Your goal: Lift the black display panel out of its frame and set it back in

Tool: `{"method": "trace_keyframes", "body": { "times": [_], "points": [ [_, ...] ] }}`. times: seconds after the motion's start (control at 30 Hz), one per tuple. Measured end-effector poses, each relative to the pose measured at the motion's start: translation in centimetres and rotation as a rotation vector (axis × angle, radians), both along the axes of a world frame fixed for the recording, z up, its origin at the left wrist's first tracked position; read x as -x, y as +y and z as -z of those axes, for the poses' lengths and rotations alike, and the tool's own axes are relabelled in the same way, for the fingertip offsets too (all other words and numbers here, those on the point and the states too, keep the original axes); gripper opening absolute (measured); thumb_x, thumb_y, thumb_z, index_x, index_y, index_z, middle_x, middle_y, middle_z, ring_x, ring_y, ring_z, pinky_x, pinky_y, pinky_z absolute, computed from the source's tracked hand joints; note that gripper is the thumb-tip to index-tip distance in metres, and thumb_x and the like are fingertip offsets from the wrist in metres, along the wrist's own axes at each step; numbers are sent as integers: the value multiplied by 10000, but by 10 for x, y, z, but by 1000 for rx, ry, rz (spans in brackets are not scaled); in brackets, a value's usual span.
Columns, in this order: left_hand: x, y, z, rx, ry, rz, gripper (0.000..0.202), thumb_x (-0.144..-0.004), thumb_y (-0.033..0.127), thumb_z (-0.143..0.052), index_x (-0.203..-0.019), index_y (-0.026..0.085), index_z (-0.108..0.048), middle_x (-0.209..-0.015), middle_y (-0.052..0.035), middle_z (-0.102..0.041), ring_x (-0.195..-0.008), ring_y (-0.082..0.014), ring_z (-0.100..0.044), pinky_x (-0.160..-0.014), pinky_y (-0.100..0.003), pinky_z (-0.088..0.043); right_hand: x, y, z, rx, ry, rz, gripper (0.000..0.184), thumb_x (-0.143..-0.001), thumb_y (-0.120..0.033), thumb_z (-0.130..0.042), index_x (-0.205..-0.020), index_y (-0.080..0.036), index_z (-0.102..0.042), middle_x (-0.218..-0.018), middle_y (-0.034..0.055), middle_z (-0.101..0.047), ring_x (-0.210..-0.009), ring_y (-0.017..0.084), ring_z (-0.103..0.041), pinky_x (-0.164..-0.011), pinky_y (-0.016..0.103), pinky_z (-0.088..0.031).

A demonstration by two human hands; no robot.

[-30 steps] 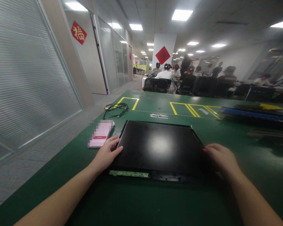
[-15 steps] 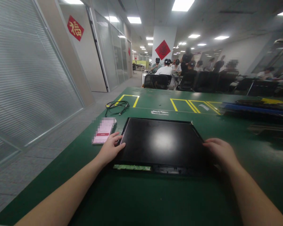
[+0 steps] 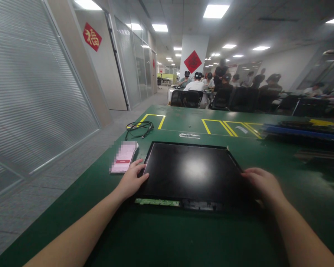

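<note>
A flat black screen panel [image 3: 190, 172] lies on the green table [image 3: 167, 233], with a narrow green circuit strip [image 3: 157, 202] along its near edge. My left hand [image 3: 132, 180] grips the panel's left edge, thumb on top and fingers curled at the side. My right hand [image 3: 263, 184] holds the right edge the same way, fingers bent over the rim.
A phone [image 3: 124, 157] lies just left of the panel. A coiled black cable [image 3: 139, 128] rests further back by yellow floor-tape boxes [image 3: 228, 128]. Stacked dark and blue flat parts [image 3: 303, 133] sit at the right. Several people sit at desks far behind.
Both hands stay on the panel's edges. The view has shifted slightly; the panel sits a little further from me than a second ago.
</note>
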State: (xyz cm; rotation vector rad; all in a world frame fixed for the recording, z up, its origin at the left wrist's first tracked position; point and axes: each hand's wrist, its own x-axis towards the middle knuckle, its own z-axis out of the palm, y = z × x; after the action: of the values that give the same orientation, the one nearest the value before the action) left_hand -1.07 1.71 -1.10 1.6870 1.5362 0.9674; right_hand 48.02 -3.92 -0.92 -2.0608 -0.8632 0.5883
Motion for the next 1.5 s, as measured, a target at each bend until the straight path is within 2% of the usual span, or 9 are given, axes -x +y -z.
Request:
{"method": "trace_keyframes", "body": {
  "times": [0.3,0.47,0.67,0.83,1.0,1.1,1.27,1.37,1.5],
  "points": [
    [-2,-4,3,-55,146,37,408,-818,346,-682,-1154,156,-814,-1567,-217,-617,-1495,-415,-538,-1282,-558,-360,-4,0,7,10,0,-19,277,-661,-394,-734,-880,-230,-773,-646,60,-721,-707,285,-679,-681,407,-514],
    [-2,-5,9,-57,241,75,462,-861,278,-613,-1271,169,-796,-1619,-157,-591,-1537,-362,-505,-1289,-527,-369,-6,-1,7,35,-35,-26,274,-668,-431,-721,-859,-242,-774,-693,71,-754,-720,291,-689,-688,406,-519],
    [2,-3,12,10,309,94,530,-937,262,-515,-1396,126,-742,-1705,-178,-480,-1584,-364,-431,-1291,-552,-349,-7,0,7,74,-124,-51,266,-699,-459,-663,-832,-262,-782,-719,76,-775,-723,309,-694,-691,424,-522],
    [5,-4,11,-3,336,90,541,-939,298,-558,-1423,122,-724,-1655,-202,-543,-1566,-402,-451,-1270,-593,-372,-2,1,-1,86,-268,-90,256,-705,-456,-604,-759,-275,-777,-785,79,-796,-784,316,-706,-733,425,-525],
    [10,-8,10,-80,388,131,594,-956,364,-595,-1492,116,-661,-1672,-234,-507,-1573,-422,-433,-1262,-623,-371,1,1,-4,70,-326,-109,258,-707,-459,-576,-735,-294,-772,-764,64,-792,-775,306,-706,-727,413,-529],
    [18,-11,4,-168,453,211,614,-921,394,-694,-1503,199,-665,-1683,-202,-503,-1558,-431,-454,-1255,-639,-377,2,1,-3,43,-365,-121,256,-716,-455,-560,-722,-302,-765,-771,58,-795,-803,305,-721,-738,407,-537],
    [26,-17,-21,-153,530,552,608,-865,347,-815,-1462,379,-705,-1687,-101,-524,-1546,-411,-467,-1250,-637,-385,6,-1,-2,22,-440,-180,305,-752,-457,-533,-814,-302,-788,-878,60,-827,-858,310,-755,-748,415,-547],
    [24,-19,-34,-67,507,647,550,-867,301,-821,-1406,378,-747,-1661,-92,-561,-1521,-382,-507,-1236,-598,-415,8,-1,0,-15,-497,-217,366,-781,-475,-519,-902,-295,-814,-944,68,-838,-900,316,-770,-789,423,-571],
    [23,-17,-41,-27,486,649,508,-843,270,-836,-1344,340,-791,-1645,-99,-581,-1508,-375,-527,-1232,-574,-422,10,-1,2,-22,-508,-311,462,-804,-473,-524,-1085,-297,-846,-1132,58,-841,-1037,316,-780,-906,429,-597]
  ]
}}
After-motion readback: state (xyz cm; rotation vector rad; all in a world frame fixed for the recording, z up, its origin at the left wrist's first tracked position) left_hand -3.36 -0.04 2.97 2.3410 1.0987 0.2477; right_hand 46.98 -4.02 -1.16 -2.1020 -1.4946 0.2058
